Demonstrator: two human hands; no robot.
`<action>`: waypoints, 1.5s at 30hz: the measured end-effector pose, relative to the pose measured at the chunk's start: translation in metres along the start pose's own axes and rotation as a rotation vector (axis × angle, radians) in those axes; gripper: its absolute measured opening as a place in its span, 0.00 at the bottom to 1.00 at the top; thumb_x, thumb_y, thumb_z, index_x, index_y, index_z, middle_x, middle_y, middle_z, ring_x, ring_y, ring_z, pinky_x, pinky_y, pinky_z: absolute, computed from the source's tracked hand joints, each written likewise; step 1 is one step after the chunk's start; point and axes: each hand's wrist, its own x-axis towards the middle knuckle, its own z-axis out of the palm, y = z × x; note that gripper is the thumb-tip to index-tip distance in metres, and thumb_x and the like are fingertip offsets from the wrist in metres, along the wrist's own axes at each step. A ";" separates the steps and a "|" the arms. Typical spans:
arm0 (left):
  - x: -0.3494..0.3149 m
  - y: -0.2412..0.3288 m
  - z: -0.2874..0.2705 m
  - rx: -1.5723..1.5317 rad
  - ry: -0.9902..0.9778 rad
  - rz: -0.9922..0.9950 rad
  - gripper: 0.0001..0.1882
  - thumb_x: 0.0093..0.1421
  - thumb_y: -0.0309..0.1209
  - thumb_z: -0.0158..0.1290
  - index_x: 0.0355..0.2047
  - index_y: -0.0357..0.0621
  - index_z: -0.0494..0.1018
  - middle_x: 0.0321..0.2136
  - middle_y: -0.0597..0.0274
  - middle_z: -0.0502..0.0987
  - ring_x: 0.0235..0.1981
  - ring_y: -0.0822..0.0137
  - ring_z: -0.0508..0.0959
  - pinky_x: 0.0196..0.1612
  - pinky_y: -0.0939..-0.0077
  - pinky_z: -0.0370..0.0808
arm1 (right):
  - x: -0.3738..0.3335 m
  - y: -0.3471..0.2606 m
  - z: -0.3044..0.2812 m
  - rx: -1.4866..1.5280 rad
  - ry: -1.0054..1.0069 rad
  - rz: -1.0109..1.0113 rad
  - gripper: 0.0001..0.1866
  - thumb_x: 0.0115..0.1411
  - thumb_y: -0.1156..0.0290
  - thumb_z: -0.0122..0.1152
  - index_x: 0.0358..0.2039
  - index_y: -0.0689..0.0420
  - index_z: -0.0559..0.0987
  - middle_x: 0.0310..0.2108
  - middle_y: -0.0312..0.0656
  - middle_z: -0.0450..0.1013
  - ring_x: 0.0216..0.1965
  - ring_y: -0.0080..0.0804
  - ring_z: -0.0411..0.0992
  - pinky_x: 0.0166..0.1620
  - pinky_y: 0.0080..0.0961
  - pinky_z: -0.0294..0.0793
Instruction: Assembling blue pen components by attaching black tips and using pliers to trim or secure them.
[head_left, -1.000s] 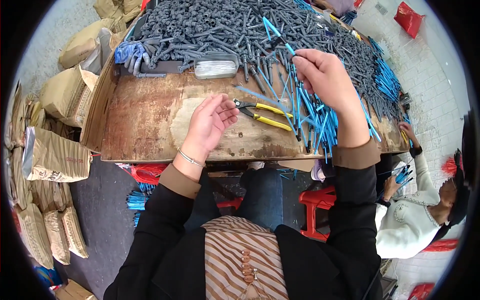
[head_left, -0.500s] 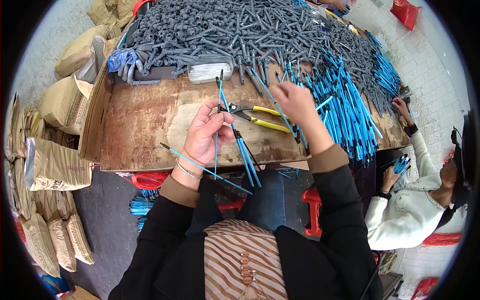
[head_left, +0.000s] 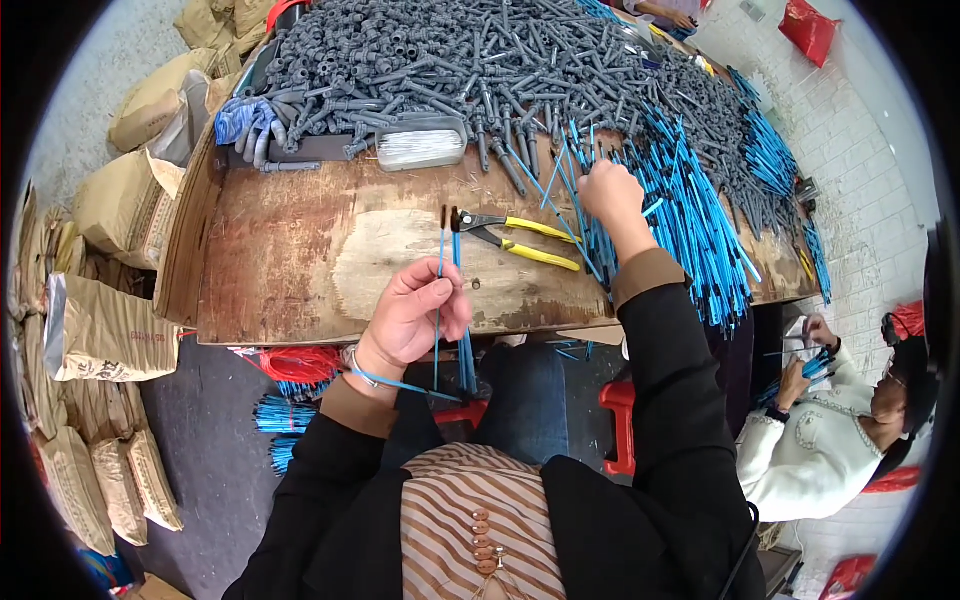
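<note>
My left hand is closed around several thin blue sticks with dark tips. They stand roughly upright in the fingers, their lower ends reaching past the table's front edge. One more blue stick slants across by my wrist. My right hand is at the left side of a big heap of blue sticks; its fingers are pinched together and hide whatever is between them. Between my hands, cutting pliers with yellow handles lie on the wooden table.
A mound of grey plastic tube parts covers the table's back. In front of it stands a clear box of thin white pieces. A blue glove lies at the back left. Paper sacks are stacked left; a co-worker sits at right holding blue sticks.
My left hand has moved down and toward me, and its sticks now stand closer together. My right hand has moved slightly right. The co-worker's reaching hand has drawn back to the other hand.
</note>
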 end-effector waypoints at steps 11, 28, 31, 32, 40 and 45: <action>0.012 0.007 -0.014 -0.262 0.132 -0.058 0.08 0.62 0.27 0.48 0.42 0.43 0.69 0.23 0.56 0.76 0.21 0.66 0.75 0.24 0.79 0.72 | -0.094 -0.013 -0.105 1.673 -0.336 -0.252 0.10 0.54 0.76 0.57 0.38 0.64 0.74 0.22 0.34 0.71 0.21 0.17 0.64 0.26 0.12 0.63; 0.010 0.005 -0.018 -0.160 -0.197 -0.064 0.09 0.62 0.26 0.47 0.42 0.40 0.68 0.17 0.55 0.72 0.12 0.68 0.68 0.18 0.81 0.67 | 0.010 0.018 0.008 0.221 0.010 0.048 0.21 0.56 0.55 0.51 0.27 0.64 0.77 0.26 0.51 0.76 0.28 0.53 0.73 0.33 0.41 0.72; 0.006 0.004 -0.018 -0.207 -0.193 -0.088 0.09 0.62 0.25 0.46 0.42 0.39 0.68 0.18 0.54 0.73 0.12 0.67 0.68 0.17 0.80 0.67 | 0.021 0.020 0.036 0.106 -0.031 0.139 0.22 0.54 0.53 0.53 0.27 0.64 0.76 0.28 0.52 0.76 0.30 0.54 0.73 0.35 0.41 0.73; 0.006 0.004 -0.018 -0.191 -0.146 -0.096 0.09 0.62 0.25 0.46 0.42 0.39 0.68 0.18 0.54 0.73 0.12 0.67 0.68 0.17 0.80 0.67 | 0.025 0.020 0.039 0.104 -0.018 0.132 0.22 0.54 0.53 0.53 0.27 0.64 0.76 0.28 0.52 0.76 0.30 0.54 0.73 0.35 0.41 0.73; 0.008 0.001 -0.015 -0.100 0.011 -0.025 0.09 0.63 0.26 0.45 0.43 0.39 0.67 0.28 0.47 0.78 0.21 0.60 0.78 0.24 0.76 0.75 | 0.035 0.031 -0.031 0.461 0.276 0.156 0.21 0.54 0.56 0.55 0.35 0.64 0.74 0.28 0.50 0.75 0.30 0.47 0.73 0.35 0.35 0.72; 0.013 0.003 -0.014 -0.125 -0.033 -0.020 0.10 0.63 0.27 0.44 0.44 0.40 0.67 0.33 0.45 0.78 0.29 0.57 0.81 0.30 0.74 0.77 | -0.017 0.014 -0.115 1.115 0.280 0.076 0.11 0.57 0.69 0.55 0.37 0.63 0.74 0.23 0.41 0.73 0.22 0.25 0.69 0.27 0.18 0.68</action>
